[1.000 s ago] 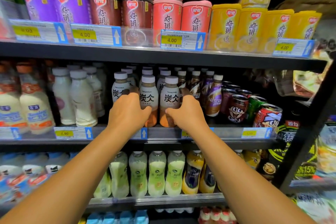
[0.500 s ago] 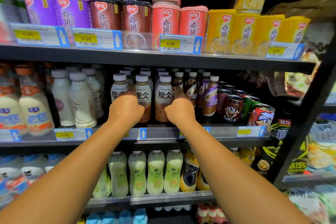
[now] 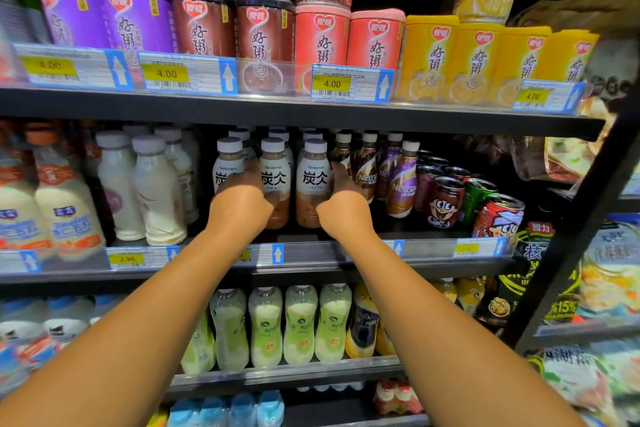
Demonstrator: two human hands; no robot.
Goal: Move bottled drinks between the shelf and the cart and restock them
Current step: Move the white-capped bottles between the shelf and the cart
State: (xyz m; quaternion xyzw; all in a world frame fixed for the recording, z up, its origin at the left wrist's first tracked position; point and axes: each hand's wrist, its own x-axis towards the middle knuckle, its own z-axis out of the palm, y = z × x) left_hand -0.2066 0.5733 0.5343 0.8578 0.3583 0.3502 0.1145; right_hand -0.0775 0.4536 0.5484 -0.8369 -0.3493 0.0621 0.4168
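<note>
Head cam view: both arms are reaching into the middle shelf (image 3: 311,255), right at the row of Tanbing latte bottles (image 3: 313,184). The left hand (image 3: 240,206) is sitting between the leftmost latte bottle (image 3: 227,166) and the middle one (image 3: 275,184), fingers curling in around the middle bottle's side from what I can make out, though the fingertips are going out of sight behind it. The right hand (image 3: 343,215) is sitting just right of the front bottle, its fingers (image 3: 341,177) reaching up between that bottle and the Nescafe bottles (image 3: 401,184); I can't tell if it's actually gripping. All the latte bottles are standing upright on the shelf. White milk bottles (image 3: 156,191) are standing to the left, cartoon cans (image 3: 445,201) to the right, porridge cups (image 3: 325,35) above, green drinks (image 3: 299,322) below.
</note>
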